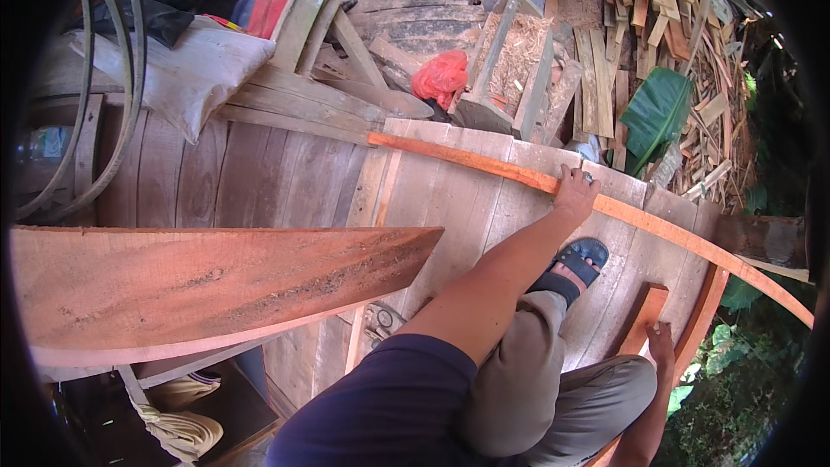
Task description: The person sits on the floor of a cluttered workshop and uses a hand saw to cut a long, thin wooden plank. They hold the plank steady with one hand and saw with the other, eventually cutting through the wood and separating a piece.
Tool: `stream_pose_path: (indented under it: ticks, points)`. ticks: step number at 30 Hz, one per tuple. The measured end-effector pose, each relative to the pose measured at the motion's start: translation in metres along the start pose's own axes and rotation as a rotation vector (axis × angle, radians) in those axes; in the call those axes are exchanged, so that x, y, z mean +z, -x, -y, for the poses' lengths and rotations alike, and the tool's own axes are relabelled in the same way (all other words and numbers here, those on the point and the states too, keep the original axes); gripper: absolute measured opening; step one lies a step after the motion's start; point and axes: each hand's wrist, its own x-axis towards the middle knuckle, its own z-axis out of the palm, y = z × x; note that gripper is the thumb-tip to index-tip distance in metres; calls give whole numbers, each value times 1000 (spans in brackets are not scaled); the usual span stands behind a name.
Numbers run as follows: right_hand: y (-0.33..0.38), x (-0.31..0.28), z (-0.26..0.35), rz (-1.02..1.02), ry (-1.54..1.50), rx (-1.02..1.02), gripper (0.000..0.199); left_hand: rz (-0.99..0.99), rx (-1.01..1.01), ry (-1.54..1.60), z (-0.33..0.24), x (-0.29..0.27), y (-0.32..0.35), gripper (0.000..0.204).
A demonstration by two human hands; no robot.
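Note:
A long, thin orange-brown wooden strip (467, 156) runs across the plank floor from the middle toward the far right, bowed by the lens. My left hand (577, 191) is closed over it near its middle, fingers curled past the far edge and a ring on one of them. Lower right, my right hand (661, 344) grips the edge of a short reddish-brown board (645, 316), its fingertips bent against the wood. Another reddish board (702, 316) lies just right of that hand. My sandalled foot (582, 261) rests on the planks below the strip.
A wide sawn plank (216, 285) juts in from the left, above the floor. Past the wooden floor (450, 190) lie a red plastic bag (440, 76), a wooden frame with shavings (510, 65) and piled offcuts (666, 0). A white sack (203, 65) sits far left. Greenery (726, 380) borders the right.

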Motion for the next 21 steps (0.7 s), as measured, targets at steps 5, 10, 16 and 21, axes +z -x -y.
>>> stream_pose_path:
  ticks: [5, 10, 16, 21]
  points:
    - [7, -10, 47, -24, 98, 135, 64, 131, 85, -154, 0, -8, -2, 34]
    - [-3, -26, 97, -684, 229, -428, 61, 100, 61, -74, -1, -7, -7, 35]
    - [-8, -55, 219, -599, 661, -530, 62, 184, 69, -90, 1, -16, -4, 39]
    - [-68, -57, 242, -442, 620, -484, 37, 178, 71, -155, 16, -14, 7, 54]
